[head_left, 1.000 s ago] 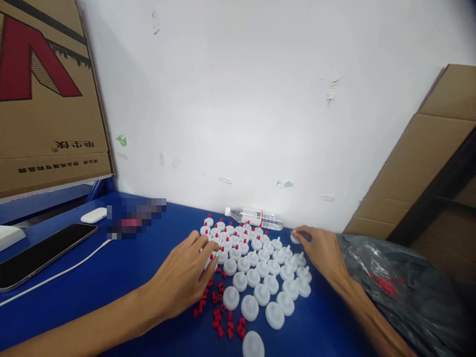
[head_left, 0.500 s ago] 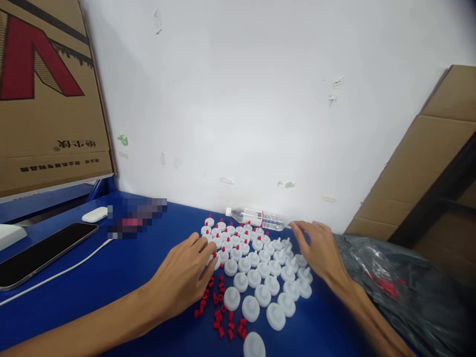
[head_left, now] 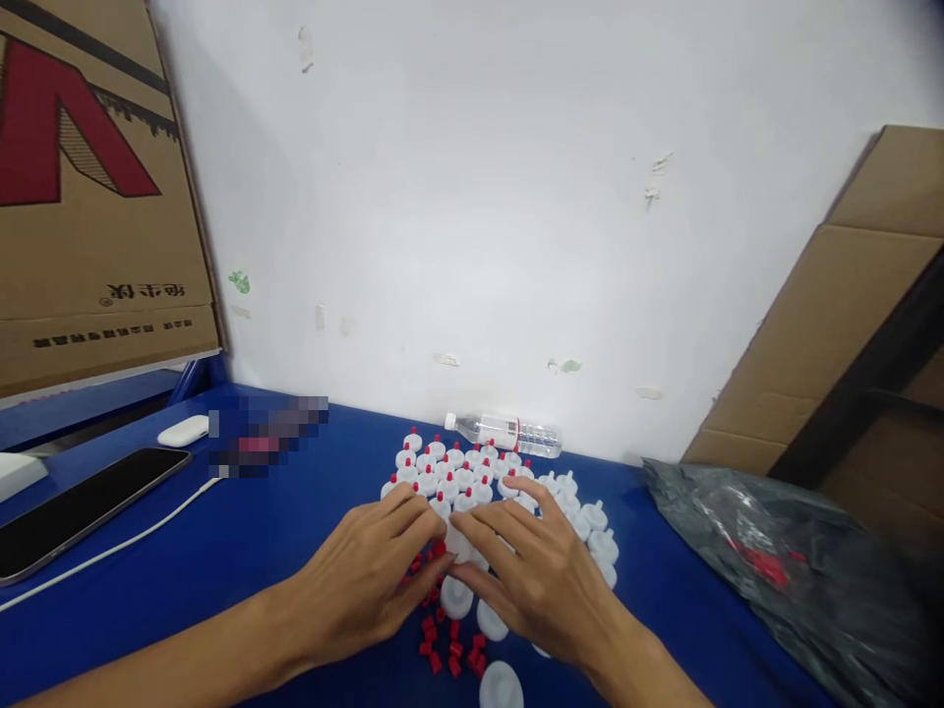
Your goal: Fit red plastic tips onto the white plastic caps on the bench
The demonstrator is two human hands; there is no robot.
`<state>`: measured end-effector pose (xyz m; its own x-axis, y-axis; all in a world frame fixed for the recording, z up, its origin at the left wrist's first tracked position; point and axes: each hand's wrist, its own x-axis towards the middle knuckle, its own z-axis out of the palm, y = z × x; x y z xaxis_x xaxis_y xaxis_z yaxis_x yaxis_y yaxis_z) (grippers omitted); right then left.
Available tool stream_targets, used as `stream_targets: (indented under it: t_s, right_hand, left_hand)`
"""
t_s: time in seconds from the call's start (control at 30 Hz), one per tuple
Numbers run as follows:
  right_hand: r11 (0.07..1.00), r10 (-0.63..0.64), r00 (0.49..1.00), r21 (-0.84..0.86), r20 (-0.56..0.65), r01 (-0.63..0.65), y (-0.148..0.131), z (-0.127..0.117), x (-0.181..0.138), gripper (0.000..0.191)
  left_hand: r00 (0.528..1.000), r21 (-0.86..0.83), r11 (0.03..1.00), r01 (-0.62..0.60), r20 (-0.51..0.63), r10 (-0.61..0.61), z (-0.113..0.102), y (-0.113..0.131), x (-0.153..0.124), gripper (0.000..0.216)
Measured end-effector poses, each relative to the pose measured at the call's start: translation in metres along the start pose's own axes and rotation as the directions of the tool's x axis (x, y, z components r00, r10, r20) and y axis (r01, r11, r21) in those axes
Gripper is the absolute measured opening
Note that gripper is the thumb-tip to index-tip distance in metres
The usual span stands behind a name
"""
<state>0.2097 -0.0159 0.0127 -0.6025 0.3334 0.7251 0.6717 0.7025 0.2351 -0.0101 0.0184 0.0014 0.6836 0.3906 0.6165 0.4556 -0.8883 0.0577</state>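
Note:
Several white plastic caps (head_left: 472, 470) stand in rows on the blue table (head_left: 243, 531); the far ones carry red tips. Loose small red plugs (head_left: 442, 654) lie in a heap at the near side. My left hand (head_left: 369, 575) and my right hand (head_left: 535, 575) meet over the middle of the rows, fingertips pinched together around one white cap (head_left: 458, 541). The left fingers curl at a red plug beside that cap. My right hand covers several caps beneath it.
A clear water bottle (head_left: 505, 434) lies against the white wall. A dark phone (head_left: 74, 506) with a white cable and a white case (head_left: 184, 430) sit at left. A cardboard box (head_left: 88, 197) stands at far left, a black plastic bag (head_left: 782, 570) at right.
My right hand left the far right edge of the rows and came in toward the left hand, over the middle caps. My left hand shifted slightly forward to meet it.

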Motion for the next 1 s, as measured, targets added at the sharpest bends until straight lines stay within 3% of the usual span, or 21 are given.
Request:
stream_targets:
  t_s: [0.17,0.33,0.43,0.53,0.57,0.63,0.77,0.87,1.0]
  right_hand:
    - [0.999,-0.020,1.000,0.035,-0.001,0.020,0.002,-0.003,0.000,0.023]
    - [0.998,-0.048,0.999,0.042,0.024,0.047,-0.002,-0.001,0.000,0.020]
    - [0.995,-0.091,0.995,0.041,0.041,0.090,0.001,0.001,0.000,0.018]
    - [0.994,-0.097,0.995,-0.046,0.028,0.099,0.023,-0.003,-0.007,0.014]
    - [0.993,-0.071,0.997,-0.089,0.033,0.074,0.035,-0.006,-0.012,0.017]
    - [0.977,0.147,0.983,-0.172,0.114,-0.126,0.062,-0.015,-0.025,0.016]
    - [0.841,0.474,0.880,-0.316,0.036,-0.440,0.109,-0.031,-0.050,0.021]
    - [0.753,0.613,0.786,-0.361,0.081,-0.550,0.127,-0.033,-0.065,0.014]
    - [0.708,0.690,0.698,-0.376,0.192,-0.597,0.137,-0.030,-0.079,0.014]
  left_hand:
    - [0.989,0.134,0.985,-0.110,0.116,0.095,0.000,-0.001,0.001,0.015]
    - [0.989,0.174,0.977,-0.124,0.103,0.107,0.001,0.004,-0.001,0.019]
    - [0.988,0.075,0.988,-0.134,0.087,0.127,0.001,0.005,-0.004,0.021]
    - [0.997,-0.115,0.991,-0.064,0.034,0.068,-0.006,0.003,-0.006,0.026]
    - [0.999,-0.173,0.984,-0.051,0.009,0.054,-0.008,0.002,-0.006,0.028]
    - [0.999,-0.217,0.976,-0.038,-0.020,0.034,-0.012,0.002,-0.004,0.029]
    - [0.990,-0.120,0.989,0.091,0.115,-0.078,-0.012,0.004,0.002,0.024]
    - [0.955,-0.047,0.980,0.195,0.237,-0.178,-0.007,0.003,0.005,0.018]
    - [0.924,-0.012,0.975,0.220,0.323,-0.204,-0.002,0.002,0.004,0.017]
